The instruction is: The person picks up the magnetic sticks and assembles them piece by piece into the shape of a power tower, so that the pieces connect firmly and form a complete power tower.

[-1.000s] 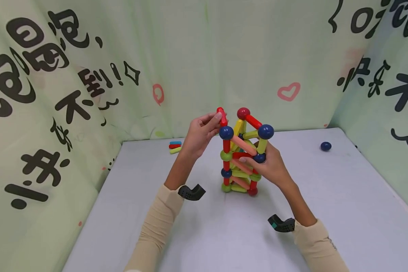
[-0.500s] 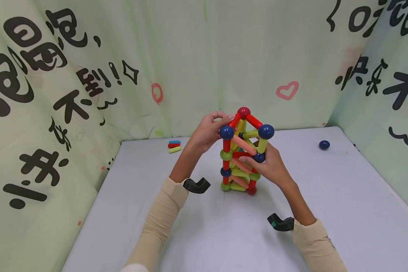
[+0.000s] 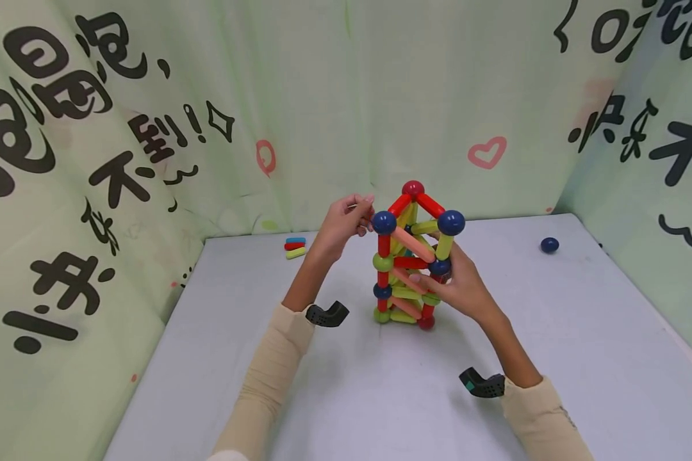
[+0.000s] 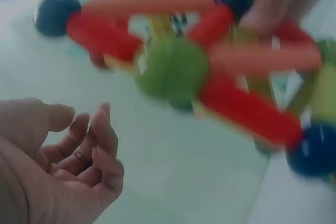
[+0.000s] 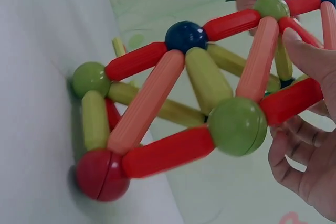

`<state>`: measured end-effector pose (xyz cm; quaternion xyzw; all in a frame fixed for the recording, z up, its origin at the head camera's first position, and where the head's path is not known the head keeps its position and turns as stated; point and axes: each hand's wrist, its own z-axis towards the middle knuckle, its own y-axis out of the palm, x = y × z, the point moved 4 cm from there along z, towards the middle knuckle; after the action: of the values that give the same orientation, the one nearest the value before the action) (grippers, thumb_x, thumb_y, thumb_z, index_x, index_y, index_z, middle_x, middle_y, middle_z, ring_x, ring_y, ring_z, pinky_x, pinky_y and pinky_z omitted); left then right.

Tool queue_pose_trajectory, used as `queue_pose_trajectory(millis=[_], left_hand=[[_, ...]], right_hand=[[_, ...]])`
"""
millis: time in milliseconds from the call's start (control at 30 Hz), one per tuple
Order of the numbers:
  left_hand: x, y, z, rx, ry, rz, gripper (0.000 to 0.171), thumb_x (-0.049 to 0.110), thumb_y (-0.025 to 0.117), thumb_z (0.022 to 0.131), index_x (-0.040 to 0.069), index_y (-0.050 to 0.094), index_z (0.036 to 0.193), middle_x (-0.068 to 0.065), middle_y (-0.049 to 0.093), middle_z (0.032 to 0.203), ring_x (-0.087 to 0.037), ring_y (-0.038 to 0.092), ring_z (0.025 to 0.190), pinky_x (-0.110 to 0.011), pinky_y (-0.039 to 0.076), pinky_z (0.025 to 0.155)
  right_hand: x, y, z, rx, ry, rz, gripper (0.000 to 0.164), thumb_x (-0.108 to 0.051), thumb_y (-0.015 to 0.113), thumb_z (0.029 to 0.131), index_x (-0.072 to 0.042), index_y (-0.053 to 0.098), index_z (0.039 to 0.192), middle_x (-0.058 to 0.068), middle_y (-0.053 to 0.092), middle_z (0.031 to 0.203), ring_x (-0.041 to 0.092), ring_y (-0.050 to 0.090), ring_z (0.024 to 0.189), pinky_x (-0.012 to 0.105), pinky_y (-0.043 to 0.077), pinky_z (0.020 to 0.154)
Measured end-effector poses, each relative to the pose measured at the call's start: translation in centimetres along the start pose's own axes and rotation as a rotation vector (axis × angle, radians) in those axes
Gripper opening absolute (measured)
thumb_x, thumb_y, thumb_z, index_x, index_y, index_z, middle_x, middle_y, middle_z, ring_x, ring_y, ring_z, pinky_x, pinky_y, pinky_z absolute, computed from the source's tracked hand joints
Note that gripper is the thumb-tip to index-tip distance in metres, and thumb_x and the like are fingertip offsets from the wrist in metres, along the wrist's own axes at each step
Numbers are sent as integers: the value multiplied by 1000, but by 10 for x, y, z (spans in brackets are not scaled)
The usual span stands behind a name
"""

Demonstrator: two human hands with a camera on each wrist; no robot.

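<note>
A tower of magnetic building sticks and balls stands upright on the table, with red, pink and yellow-green sticks between coloured balls. Its peak is a red ball, from which two red sticks slope to blue balls. My left hand hangs just left of the upper left blue ball, apart from it, fingers loosely curled around nothing. On the tower's right side my right hand grips the frame. In the right wrist view its thumb lies on one side of a red stick, with curled fingers on the other.
Blue, red and yellow-green sticks lie at the table's back left. A lone blue ball rests at the back right. Behind the white table hangs a pale green curtain with dark lettering.
The red stick my left hand held has come to span the left blue ball and the peak. That hand has let go and drawn back left. My right hand has slid slightly down.
</note>
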<state>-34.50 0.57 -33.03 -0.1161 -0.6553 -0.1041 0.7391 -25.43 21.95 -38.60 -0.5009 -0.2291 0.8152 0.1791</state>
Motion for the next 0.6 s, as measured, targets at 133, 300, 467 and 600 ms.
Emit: queue_pose_trajectory(millis=[133,300,467,600], left_hand=[[-37,-40,2,153,18,331,23,27,58,99,5,62,99,-10,69,88,-19,65,79,-27,52,71],[-98,-99,1,393,-62,782,17,13,60,95,1,65,105,-21,65,108,-38,60,103,-45,51,84],[-142,-131,-11,453,-171,1017,29,14,64,94,4,62,121,-25,50,121,-42,48,113,-53,49,86],[-157,-139,-14,430,-137,1084,32,18,66,93,5,63,122,-23,51,120,-38,50,111,-51,50,83]], right_hand=[[9,4,-7,-55,12,-55,74,-22,76,85,-9,36,146,15,61,118,23,57,87,29,53,63],[25,12,-15,-197,82,-115,64,-28,76,85,-4,43,135,14,61,111,23,57,91,29,53,66],[42,24,-26,-365,172,-153,59,-35,76,84,-3,51,128,7,64,99,17,57,81,28,51,66],[51,33,-31,-415,210,-144,47,-30,75,85,-1,56,117,5,63,87,16,55,72,27,50,60]])
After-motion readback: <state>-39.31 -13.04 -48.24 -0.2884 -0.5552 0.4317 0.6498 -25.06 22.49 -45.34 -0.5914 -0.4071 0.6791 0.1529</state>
